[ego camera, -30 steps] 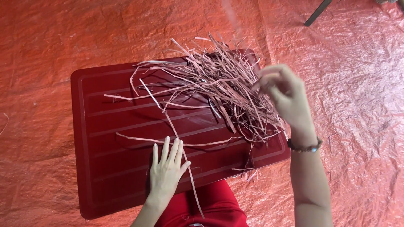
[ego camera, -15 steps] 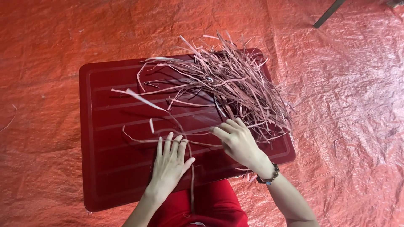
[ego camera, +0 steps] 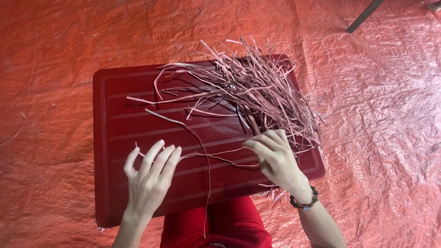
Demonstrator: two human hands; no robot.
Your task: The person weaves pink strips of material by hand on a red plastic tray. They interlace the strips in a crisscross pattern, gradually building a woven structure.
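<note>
A second ago the right hand [ego camera: 278, 160] was up at the right edge of the strip pile [ego camera: 257, 87]; it has since come down to the lower middle of the frame and now rests on the red board [ego camera: 115, 115], its fingers [ego camera: 257, 148] drawn close together on a thin strip [ego camera: 216, 156]. I cannot tell for sure whether they pinch it or only press it down. The left hand [ego camera: 149, 177] has barely shifted: it lies in the lower left part of the board, fingers [ego camera: 158, 156] spread narrow and flat over the left end of that same strip. The strip runs across between the two hands. Another long strip [ego camera: 202, 151] curls down from the board's centre toward the red cloth [ego camera: 220, 225] at the bottom edge. The pile sits at the upper right of the board, just above the right hand, its ends spilling onto the orange tarp [ego camera: 376, 115].
</note>
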